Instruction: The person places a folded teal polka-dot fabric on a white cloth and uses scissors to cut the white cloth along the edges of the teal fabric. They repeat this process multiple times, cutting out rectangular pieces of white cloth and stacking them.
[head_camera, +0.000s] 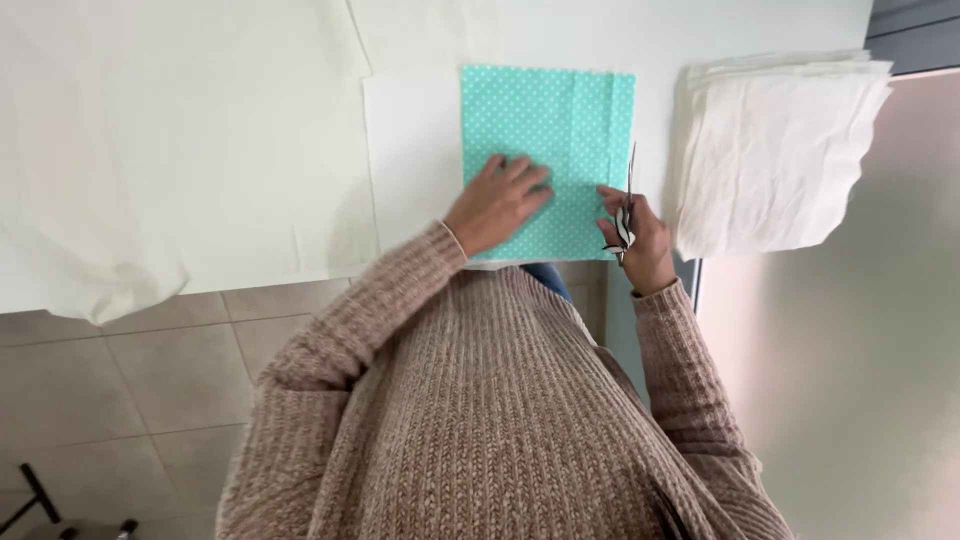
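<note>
No packages, labels, signs or screens in view.

A stack of folded white cloths (775, 150) lies on the white worktop (700, 30). Left of the stack spreads a large cream sheet (170, 140). Below it, beige floor tiles (120, 390) and perhaps a black stand (40, 500).
</note>
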